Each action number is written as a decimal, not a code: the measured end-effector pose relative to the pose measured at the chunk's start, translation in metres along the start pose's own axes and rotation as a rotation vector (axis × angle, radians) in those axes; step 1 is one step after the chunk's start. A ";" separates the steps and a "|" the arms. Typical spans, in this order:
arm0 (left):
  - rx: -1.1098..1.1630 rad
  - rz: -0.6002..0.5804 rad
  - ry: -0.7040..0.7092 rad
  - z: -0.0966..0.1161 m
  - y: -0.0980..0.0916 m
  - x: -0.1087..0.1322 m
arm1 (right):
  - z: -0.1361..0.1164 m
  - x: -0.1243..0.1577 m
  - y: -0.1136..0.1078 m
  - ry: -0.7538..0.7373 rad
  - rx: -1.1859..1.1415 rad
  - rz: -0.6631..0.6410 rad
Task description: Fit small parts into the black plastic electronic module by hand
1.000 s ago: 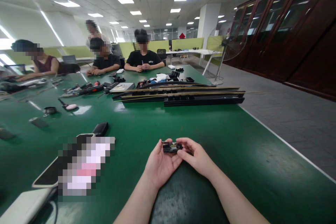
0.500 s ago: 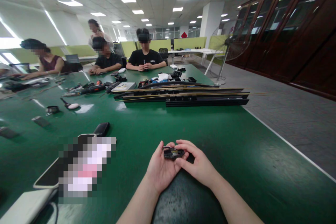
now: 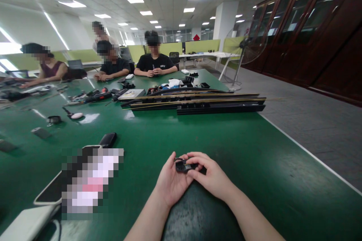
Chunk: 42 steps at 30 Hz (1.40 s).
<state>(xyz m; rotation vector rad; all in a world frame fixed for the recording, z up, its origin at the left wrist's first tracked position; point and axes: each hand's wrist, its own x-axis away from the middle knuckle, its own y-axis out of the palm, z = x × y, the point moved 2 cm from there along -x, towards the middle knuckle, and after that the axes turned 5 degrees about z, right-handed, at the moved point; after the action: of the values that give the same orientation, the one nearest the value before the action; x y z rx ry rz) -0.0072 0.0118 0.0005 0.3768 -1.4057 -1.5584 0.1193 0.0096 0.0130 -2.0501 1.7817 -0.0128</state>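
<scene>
A small black plastic part with a hollow inside rests across the fingers of my left hand, which is palm up and closed around its left end. My right hand reaches in from the other side, its thumb and fingers pinching the part's right end and covering much of it. What the part belongs to is too small to make out. Both hands are held just above the near edge of the green table.
Long black rails with thin yellowish rods lie across the table ahead. To the left are a dark tray-like panel, a black case and a white box. Tools lie farther back, where several people sit; a fan stands right.
My right fingers have closed farther over the black part, hiding its right half. A dark hollow now shows at its left end. The view has shifted slightly.
</scene>
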 end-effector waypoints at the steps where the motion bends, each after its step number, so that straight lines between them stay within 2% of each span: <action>1: 0.000 0.001 0.001 0.000 0.000 0.000 | 0.000 0.000 0.000 -0.003 0.003 -0.003; 8: 0.008 0.044 -0.006 0.001 0.002 0.000 | 0.000 0.001 0.001 0.014 -0.010 -0.003; 20: 0.041 0.033 -0.021 0.001 -0.003 -0.002 | 0.007 -0.003 -0.001 0.076 -0.174 0.085; 25: 0.037 0.051 -0.020 0.001 -0.003 -0.001 | 0.009 -0.003 -0.003 0.146 -0.214 0.106; 32: 0.026 0.080 -0.008 0.001 -0.003 -0.001 | 0.011 -0.004 -0.006 0.201 -0.404 0.206; 42: -0.009 0.046 -0.023 0.000 0.000 0.001 | 0.015 -0.004 -0.009 0.282 -0.616 0.318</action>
<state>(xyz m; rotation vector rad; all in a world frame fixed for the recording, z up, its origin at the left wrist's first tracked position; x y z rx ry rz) -0.0079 0.0116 0.0007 0.3197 -1.4152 -1.5364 0.1311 0.0188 0.0030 -2.2044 2.5148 0.4057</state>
